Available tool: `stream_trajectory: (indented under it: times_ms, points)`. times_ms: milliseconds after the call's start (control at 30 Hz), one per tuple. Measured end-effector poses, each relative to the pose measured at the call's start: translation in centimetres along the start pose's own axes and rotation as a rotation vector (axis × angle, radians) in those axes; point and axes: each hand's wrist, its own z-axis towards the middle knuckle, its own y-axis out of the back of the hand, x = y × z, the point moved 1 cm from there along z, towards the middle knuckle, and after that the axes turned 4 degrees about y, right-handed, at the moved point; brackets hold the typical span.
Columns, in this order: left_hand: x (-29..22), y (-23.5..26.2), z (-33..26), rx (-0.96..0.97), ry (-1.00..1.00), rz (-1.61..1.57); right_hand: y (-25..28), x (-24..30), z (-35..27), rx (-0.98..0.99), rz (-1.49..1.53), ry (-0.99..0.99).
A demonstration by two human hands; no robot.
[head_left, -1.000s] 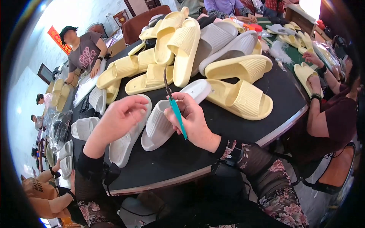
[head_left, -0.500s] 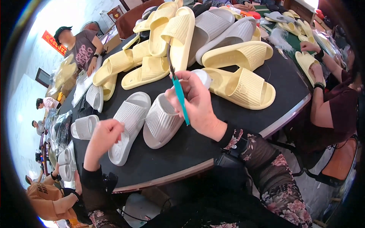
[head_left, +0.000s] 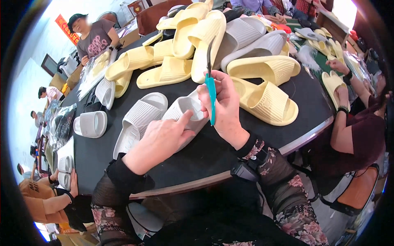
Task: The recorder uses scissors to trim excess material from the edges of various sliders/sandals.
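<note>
Left hand, forefinger out, thumb apart, is over the grey slipper on the black table, contact unclear; right hand grips a teal tool, tip up; slipper handling seems in hand; the next move calls for steadiness; yellow slippers heap beyond.

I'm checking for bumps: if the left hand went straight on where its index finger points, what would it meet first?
Probably the grey slipper beneath it; depth is unclear, and passing above that, it would likely reach the right hand.
</note>
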Motion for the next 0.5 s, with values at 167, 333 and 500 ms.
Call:
stream_trajectory:
  times_ms: [167, 333, 500]
  points:
    - [-0.7, 1.0, -0.7, 0.133, 0.06, 0.044, 0.8, 1.4, 0.7, -0.013, -0.015, 0.15]
    - [-1.2, 4.6, -3.2, 0.193, -0.071, 0.095, 4.6, 5.5, 2.9, -0.154, -0.022, 0.487]
    - [-1.0, 7.0, -5.2, 0.169, -0.071, 0.203, 4.9, 6.3, 3.3, -0.268, 0.051, 0.355]
